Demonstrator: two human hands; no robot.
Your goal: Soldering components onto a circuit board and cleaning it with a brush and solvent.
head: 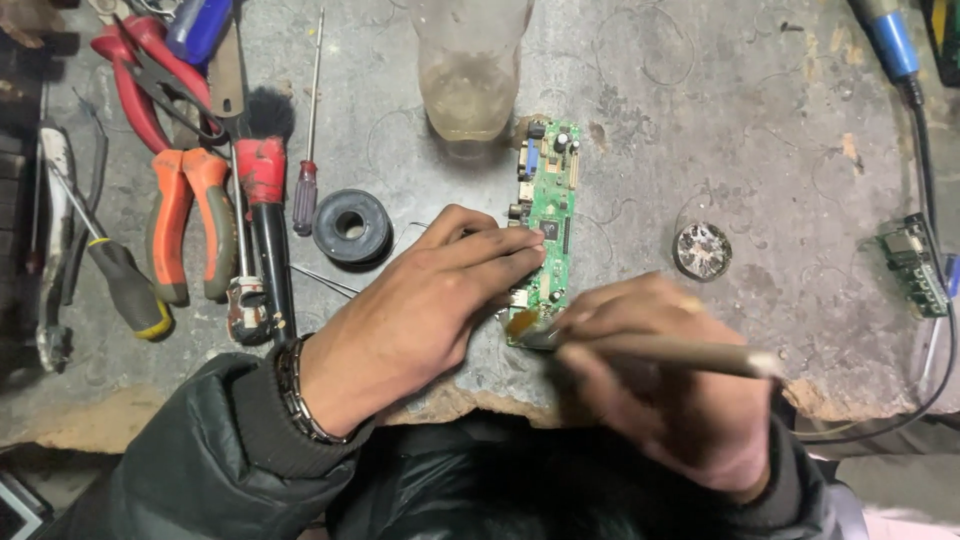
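Observation:
A long green circuit board [553,210] lies on the grey worktop, running away from me. My left hand [425,305] rests on the worktop with its fingertips pressed on the board's left edge, holding it still. My right hand [660,385] grips a small brush [660,350] with a pale handle. Its yellowish bristles touch the near end of the board. The hand is blurred. A bracelet sits on my left wrist.
A spool of solder wire [351,226] lies left of the board. Pliers [185,215], screwdrivers [305,185] and a red-handled tool [265,215] crowd the left side. A clear plastic bottle [470,65] stands behind. A small round tin [702,250] and another board [912,262] lie right.

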